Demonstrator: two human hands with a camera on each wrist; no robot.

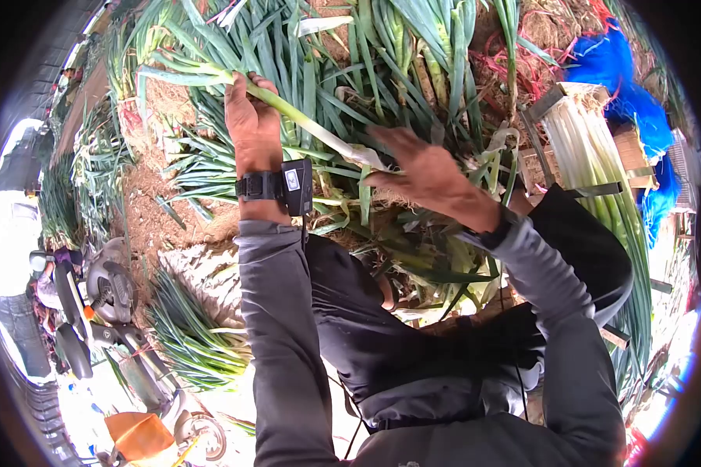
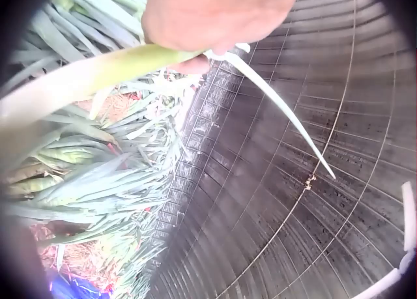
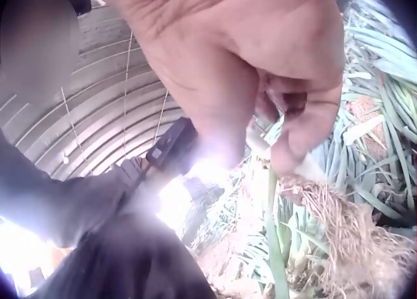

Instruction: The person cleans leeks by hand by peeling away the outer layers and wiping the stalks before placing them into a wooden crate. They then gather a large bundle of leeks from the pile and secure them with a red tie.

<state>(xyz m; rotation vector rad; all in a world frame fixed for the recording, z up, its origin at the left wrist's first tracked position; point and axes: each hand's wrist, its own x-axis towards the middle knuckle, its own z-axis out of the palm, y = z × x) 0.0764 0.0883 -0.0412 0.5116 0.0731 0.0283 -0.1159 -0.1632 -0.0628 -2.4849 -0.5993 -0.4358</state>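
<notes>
A long green onion (image 1: pixel 308 124) slants across the head view, its leafy top up to the left and its white root end down to the right. My left hand (image 1: pixel 253 113) grips its green upper stem; in the left wrist view that stem (image 2: pixel 124 68) runs out from under the fingers. Close at the white end, my right hand (image 1: pixel 432 175) is blurred, thumb and fingers spread apart. The right wrist view has that hand (image 3: pixel 260 64) with bent fingers beside a white bit of stalk, partly hidden behind them. Below hangs a green strip of leaf (image 3: pixel 275 234).
Piled green onions (image 1: pixel 327 70) cover the ground ahead. A stack of trimmed white stalks (image 1: pixel 588 132) lies in a rack at right, near blue netting (image 1: pixel 639 101). Another bunch (image 1: pixel 195 335) lies left of the legs. A motorbike (image 1: pixel 113 288) stands further left.
</notes>
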